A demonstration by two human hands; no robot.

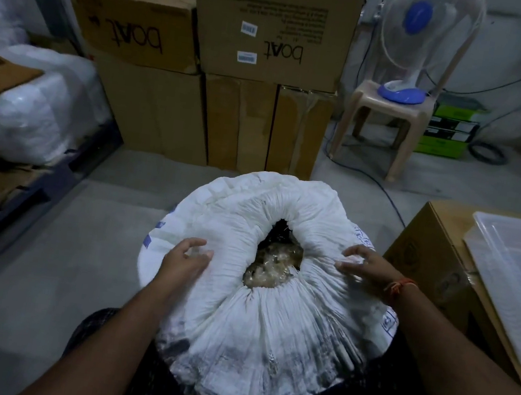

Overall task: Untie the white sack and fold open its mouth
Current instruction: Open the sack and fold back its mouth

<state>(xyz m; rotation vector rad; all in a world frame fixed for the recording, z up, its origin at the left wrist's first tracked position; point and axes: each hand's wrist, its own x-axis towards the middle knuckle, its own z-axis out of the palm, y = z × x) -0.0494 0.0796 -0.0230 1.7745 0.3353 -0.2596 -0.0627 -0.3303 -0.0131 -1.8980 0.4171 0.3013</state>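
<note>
The white sack [256,322] stands on the floor in front of me, its top rolled outward into a thick ring. Its mouth [277,259] gapes in the middle and shows clear plastic-wrapped contents inside. No tie is visible on it. My left hand [186,259] rests on the rolled rim at the left, fingers apart and curled over the fabric. My right hand [366,266], with an orange thread at the wrist, lies on the rim at the right, fingers spread and slightly blurred.
Stacked cardboard boxes [262,75] stand behind the sack. A plastic stool [384,127] with a blue table fan [411,51] is at the back right. A box with a clear plastic tray [513,280] sits at my right. White bags [39,102] lie on a low rack at the left.
</note>
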